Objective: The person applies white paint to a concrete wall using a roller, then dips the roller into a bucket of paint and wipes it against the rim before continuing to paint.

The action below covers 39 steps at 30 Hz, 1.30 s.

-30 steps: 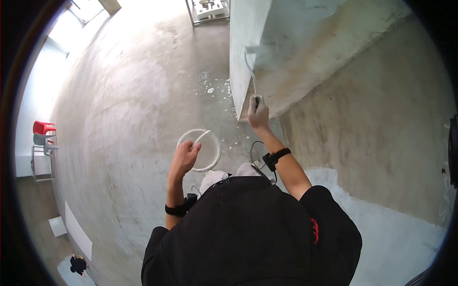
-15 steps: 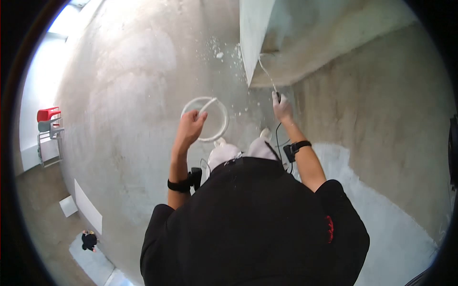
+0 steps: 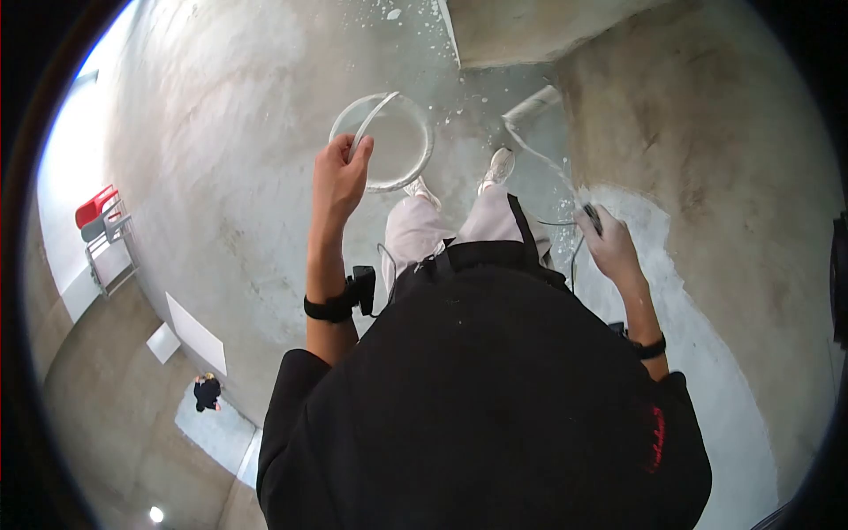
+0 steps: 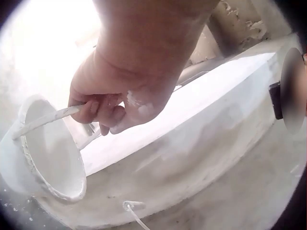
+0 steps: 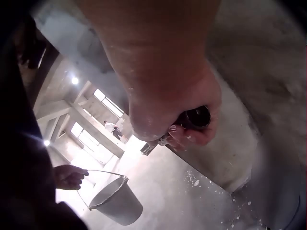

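My left hand (image 3: 342, 181) grips the handle (image 3: 375, 119) of a white-rimmed bucket (image 3: 427, 150), which hangs in front of me. In the left wrist view the fingers curl round the handle (image 4: 50, 116) above the bucket (image 4: 10, 160). Out to the right, my right hand (image 3: 611, 247) holds the dark grip of a paint roller (image 3: 531, 106), its head low near the wall's foot. The dark grip end (image 5: 197, 117) shows inside the curled fingers in the right wrist view, where the grey bucket (image 5: 122, 203) hangs from the left hand (image 5: 70, 177).
White splashes (image 3: 393, 14) dot the floor around the wall corner at the top. A pale coated area (image 3: 707, 371) lies on the right. Chairs (image 3: 95, 208), a white board (image 3: 196, 333) and another person (image 3: 207, 393) are far off at left. My shoes (image 3: 499, 166) stand just below the bucket.
The right hand has moved right and down, taking the roller off the wall panel. The view has tilted and turned, and the left hand still grips the bucket handle.
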Available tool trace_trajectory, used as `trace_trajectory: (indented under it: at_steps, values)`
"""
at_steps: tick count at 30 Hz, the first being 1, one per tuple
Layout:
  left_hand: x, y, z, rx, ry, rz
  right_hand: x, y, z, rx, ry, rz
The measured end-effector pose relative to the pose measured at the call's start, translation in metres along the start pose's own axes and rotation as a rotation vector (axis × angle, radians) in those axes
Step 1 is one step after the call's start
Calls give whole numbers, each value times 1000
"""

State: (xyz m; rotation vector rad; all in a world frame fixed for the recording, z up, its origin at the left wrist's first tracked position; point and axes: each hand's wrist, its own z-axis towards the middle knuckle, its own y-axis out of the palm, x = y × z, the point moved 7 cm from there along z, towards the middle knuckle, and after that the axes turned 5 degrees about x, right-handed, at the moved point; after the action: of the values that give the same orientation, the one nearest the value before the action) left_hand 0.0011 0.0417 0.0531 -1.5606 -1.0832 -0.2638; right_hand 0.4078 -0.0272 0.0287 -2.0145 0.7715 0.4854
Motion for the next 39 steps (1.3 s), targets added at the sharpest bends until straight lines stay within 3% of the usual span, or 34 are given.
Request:
trace_trajectory:
  at_steps: [6,8,10,15,18,22,29,31,39]
  values:
    - [24,-9,-5,-33,78,-26,-19,-35,-42,18,3,-54]
    - [22,-8,-7,-144,30,-38,-36,-37,-52,14,-9,-71]
    - [35,3,-2,-187,94,-70,-52,-38,-52,13,-17,-25]
    - [57,28,7,-373,253,-65,-86,-18,-49,-35,11,-25]
    - [63,29,12,-421,307,-86,-99,8,-46,-108,25,-175]
    - [64,25,10,-409,430,-160,-119,33,-21,-65,-126,-301]
    - [48,27,13,-373,342,-375,-149,57,37,-178,-220,-500]
    - [28,35,6,-332,301,-385,-161,69,47,-218,-372,-641]
    - [-11,24,15,-245,178,-438,-192,102,69,-176,-549,-909]
